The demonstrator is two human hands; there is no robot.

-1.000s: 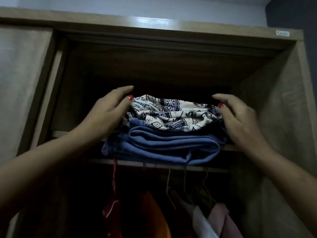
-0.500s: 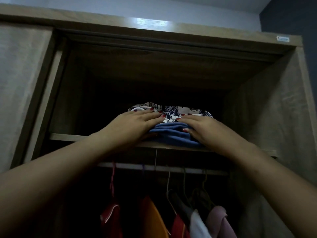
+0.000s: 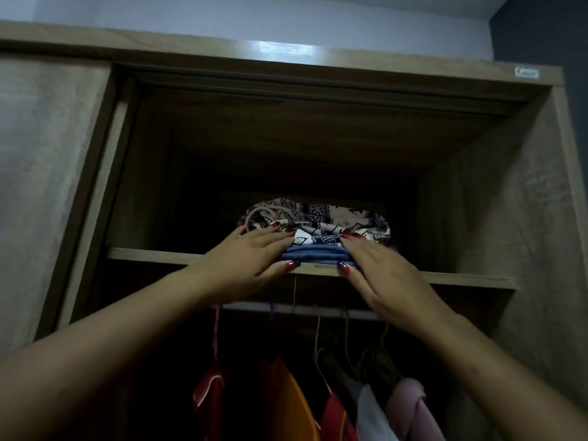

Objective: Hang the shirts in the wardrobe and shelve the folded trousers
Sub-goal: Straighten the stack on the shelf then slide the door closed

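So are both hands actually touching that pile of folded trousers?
Touching. The head view shows the left hand and right hand pressed flat against the front of the folded trousers.

Two bare forearms reach upward and inward from the lower corners, converging near the centre. The left hand (image 3: pixel 251 259) lies palm-down, fingers extended and close together, thumb stretched out below them. The right hand (image 3: pixel 378 268) mirrors it, flat and palm-down, fingers pointing up-left. Fingertips of both hands nearly meet. Nails are painted red.
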